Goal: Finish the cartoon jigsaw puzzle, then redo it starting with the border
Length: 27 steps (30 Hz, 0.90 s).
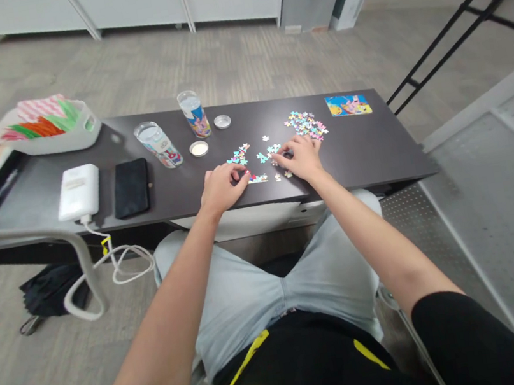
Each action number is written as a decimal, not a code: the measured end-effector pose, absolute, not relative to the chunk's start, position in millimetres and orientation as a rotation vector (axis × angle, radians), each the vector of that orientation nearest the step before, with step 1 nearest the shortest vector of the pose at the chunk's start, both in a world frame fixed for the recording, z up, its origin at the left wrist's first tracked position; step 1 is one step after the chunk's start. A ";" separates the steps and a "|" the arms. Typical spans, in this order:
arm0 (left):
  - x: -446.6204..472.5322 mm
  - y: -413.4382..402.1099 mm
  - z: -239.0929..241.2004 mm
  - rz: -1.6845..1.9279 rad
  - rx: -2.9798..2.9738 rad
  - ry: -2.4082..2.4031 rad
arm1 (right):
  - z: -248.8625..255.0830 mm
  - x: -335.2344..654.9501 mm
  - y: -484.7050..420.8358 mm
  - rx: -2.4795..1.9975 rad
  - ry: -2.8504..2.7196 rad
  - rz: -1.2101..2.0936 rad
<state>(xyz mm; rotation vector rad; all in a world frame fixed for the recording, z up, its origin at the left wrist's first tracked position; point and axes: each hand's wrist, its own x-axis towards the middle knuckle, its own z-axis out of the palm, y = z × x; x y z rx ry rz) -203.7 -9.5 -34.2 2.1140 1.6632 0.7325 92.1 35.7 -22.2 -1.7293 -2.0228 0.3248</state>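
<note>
My left hand [222,189] rests on the dark table, thumb and forefinger closed on a jigsaw piece at the left end of a short joined row of pieces [259,179]. To its right, my right hand [302,156] is bent over other pieces, its thumb and forefinger pinched at a small jigsaw piece mostly covered by the fingertips. Between the hands lies a small cluster of pieces [263,157]. Another partly joined strip [238,156] sits just beyond my left fingers. Behind my right hand spreads a loose pile of jigsaw pieces [305,123].
Two clear printed jars [159,145] [195,115] stand at the back, with two round lids [199,148] [222,122] beside them. A picture card [348,105] lies far right. Leftward are a black phone [131,188], a white charger [78,192] with cable and a white basket [56,140].
</note>
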 end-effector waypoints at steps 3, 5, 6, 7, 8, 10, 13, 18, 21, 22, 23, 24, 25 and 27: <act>-205.6 -11.2 -32.7 0.721 2.118 1.669 | -23.3 85.3 47.8 -1.716 -2.031 0.343; -206.4 -11.8 -32.5 0.715 2.119 1.674 | -25.2 84.0 52.7 -1.706 -2.042 0.352; -206.6 -11.8 -32.5 0.711 2.119 1.676 | -26.5 84.0 54.4 -1.699 -2.046 0.355; -206.6 -11.8 -32.5 0.707 2.120 1.677 | -27.9 84.2 55.7 -1.690 -2.049 0.357; -206.6 -11.8 -32.4 0.703 2.121 1.677 | -29.4 84.6 56.7 -1.677 -2.053 0.360; -206.5 -12.0 -32.0 0.696 2.121 1.679 | -32.3 85.9 57.9 -1.643 -2.064 0.375; -206.4 -13.1 -30.7 0.692 2.119 1.683 | -35.6 89.0 59.3 -1.586 -2.082 0.426; -206.5 -15.4 -29.8 0.691 2.114 1.689 | -34.6 93.5 61.5 -1.515 -2.129 0.495; -205.8 -15.8 -30.0 0.702 2.107 1.692 | -31.1 93.9 61.5 -1.486 -2.138 0.514; -205.5 -15.8 -30.0 0.705 2.107 1.689 | -29.9 93.7 61.3 -1.479 -2.138 0.525; -205.3 -15.7 -30.1 0.706 2.109 1.686 | -28.6 93.3 61.1 -1.473 -2.140 0.537; -205.2 -15.6 -30.2 0.710 2.111 1.685 | -27.5 93.0 61.0 -1.467 -2.144 0.549; -205.2 -15.5 -30.5 0.715 2.112 1.684 | -26.4 92.8 61.3 -1.463 -2.152 0.558; -205.6 -15.4 -31.3 0.733 2.113 1.675 | -24.4 92.6 62.7 -1.463 -2.175 0.569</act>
